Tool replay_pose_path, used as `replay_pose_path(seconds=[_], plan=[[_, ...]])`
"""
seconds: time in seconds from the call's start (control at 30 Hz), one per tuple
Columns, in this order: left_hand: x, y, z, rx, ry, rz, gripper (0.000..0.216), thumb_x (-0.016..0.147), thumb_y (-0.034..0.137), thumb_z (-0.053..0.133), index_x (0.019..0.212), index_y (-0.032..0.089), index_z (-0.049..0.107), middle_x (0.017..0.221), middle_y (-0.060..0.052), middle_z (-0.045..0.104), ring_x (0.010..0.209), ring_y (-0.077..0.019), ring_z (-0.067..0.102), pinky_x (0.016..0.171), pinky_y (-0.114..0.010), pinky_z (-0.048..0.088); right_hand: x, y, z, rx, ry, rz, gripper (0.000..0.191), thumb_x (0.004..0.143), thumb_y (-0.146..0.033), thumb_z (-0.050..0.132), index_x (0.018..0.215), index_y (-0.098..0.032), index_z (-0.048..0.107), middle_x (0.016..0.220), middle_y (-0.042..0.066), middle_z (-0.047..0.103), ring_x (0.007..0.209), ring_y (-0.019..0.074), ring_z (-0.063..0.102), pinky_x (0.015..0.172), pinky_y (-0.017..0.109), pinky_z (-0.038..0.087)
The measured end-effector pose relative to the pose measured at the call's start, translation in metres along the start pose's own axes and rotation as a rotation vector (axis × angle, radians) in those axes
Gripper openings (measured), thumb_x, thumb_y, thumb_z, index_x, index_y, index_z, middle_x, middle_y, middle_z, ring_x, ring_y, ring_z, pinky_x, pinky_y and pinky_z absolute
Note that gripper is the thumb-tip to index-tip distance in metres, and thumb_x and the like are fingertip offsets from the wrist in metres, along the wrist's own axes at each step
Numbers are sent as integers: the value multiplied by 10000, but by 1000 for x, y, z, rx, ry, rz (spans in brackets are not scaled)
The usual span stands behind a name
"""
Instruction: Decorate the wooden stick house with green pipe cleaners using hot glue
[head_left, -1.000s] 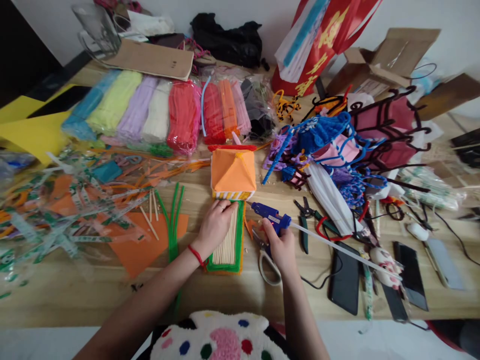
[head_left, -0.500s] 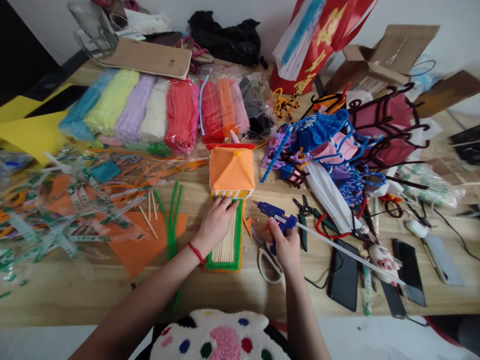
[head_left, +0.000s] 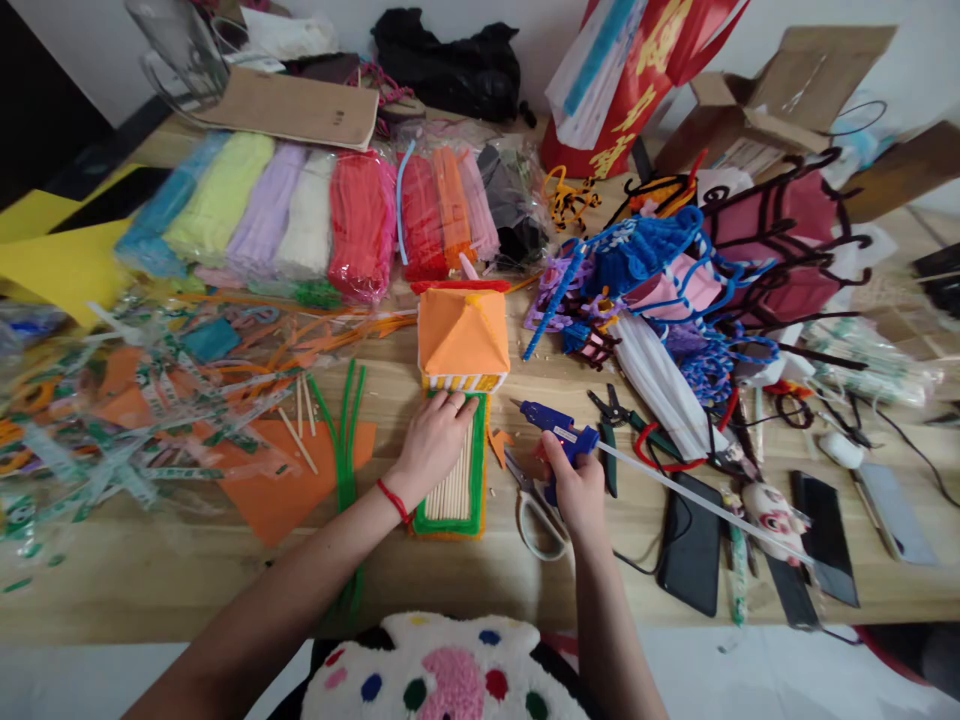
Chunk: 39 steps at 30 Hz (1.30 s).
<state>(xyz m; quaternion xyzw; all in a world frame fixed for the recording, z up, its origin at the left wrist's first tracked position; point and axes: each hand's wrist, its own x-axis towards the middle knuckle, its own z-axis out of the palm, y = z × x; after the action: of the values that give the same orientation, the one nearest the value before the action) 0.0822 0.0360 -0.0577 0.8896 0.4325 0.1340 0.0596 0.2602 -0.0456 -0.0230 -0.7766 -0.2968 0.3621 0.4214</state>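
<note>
My right hand is wrapped round the handle of a blue hot glue gun, its nozzle pointing left and a long white glue stick trailing from its back. My left hand lies on a panel of wooden sticks with a green fuzzy border and an orange outer edge. Its fingers rest flat near the panel's far end, hiding part of it. Touching that end stands a small model house with an orange peaked roof and striped yellow and white walls.
Scissors and pliers lie beside the glue gun. Green pipe cleaners and orange foam sheet are at left. Bundled pipe cleaners line the back. Phones and blue craft pieces fill the right.
The glue gun and my right hand have shifted slightly to the right. My left hand stays on the panel. The whole view has tilted a little.
</note>
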Motion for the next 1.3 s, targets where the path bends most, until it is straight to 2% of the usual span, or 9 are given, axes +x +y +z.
replay_pose_path(seconds=[0.1,0.2,0.33,0.5,0.67,0.83,1.0,1.1,1.3], plan=[[-3,0,-6,-22,28,-11,395,923,147,377,1290,197,516,943,-86,621,884,-216,542,805,-367,468,1,3,0,36,-1,-5,465,702,-614,620,700,-149,637,611,31,617,510,126,492,498,246,398],[-15,-1,-16,-86,132,-70,453,924,203,433,1376,239,415,1137,-87,603,1035,-219,523,919,-372,444,2,8,-3,49,5,4,471,697,-616,625,694,-145,635,613,38,620,497,122,481,479,246,390],[-47,-10,-21,-67,150,-170,371,884,318,533,1251,270,555,1424,-77,416,1227,-302,411,1000,-481,388,4,15,-8,36,22,34,501,686,-640,615,671,-140,644,547,26,582,458,123,452,444,253,365],[-80,-20,-24,-10,80,-80,309,880,309,541,1176,246,606,1405,-70,458,1269,-314,403,967,-507,426,4,12,-10,55,32,56,492,676,-628,635,686,-137,655,526,12,557,441,116,437,426,248,360],[-90,-21,-53,-137,103,134,161,854,201,572,974,245,671,1270,-23,591,1218,-245,487,973,-439,463,2,8,-11,53,43,50,489,669,-623,648,660,-134,655,508,5,537,449,114,441,428,244,358],[-87,-35,-77,-475,455,-292,38,789,251,657,795,215,647,941,-26,691,945,-190,640,887,-379,517,-2,10,-13,88,56,53,501,671,-630,642,676,-130,657,498,-18,498,435,94,401,412,231,331],[-72,-46,-70,-641,492,-666,223,689,375,733,689,189,611,742,3,666,721,-148,642,693,-274,519,-7,6,-12,143,37,67,489,672,-622,649,684,-133,649,501,-21,499,438,87,397,414,223,324],[-66,-42,-62,-692,485,-726,287,632,409,762,627,185,584,677,12,650,672,-142,632,634,-251,499,-9,5,-11,154,43,73,476,669,-609,661,677,-133,648,487,-21,500,426,83,390,407,222,319],[-67,-30,-47,-634,302,-632,204,725,394,704,662,205,661,683,26,691,638,-128,635,631,-227,478,-6,11,-7,243,10,70,480,650,-622,666,626,-144,621,505,5,553,403,79,390,389,229,293]])
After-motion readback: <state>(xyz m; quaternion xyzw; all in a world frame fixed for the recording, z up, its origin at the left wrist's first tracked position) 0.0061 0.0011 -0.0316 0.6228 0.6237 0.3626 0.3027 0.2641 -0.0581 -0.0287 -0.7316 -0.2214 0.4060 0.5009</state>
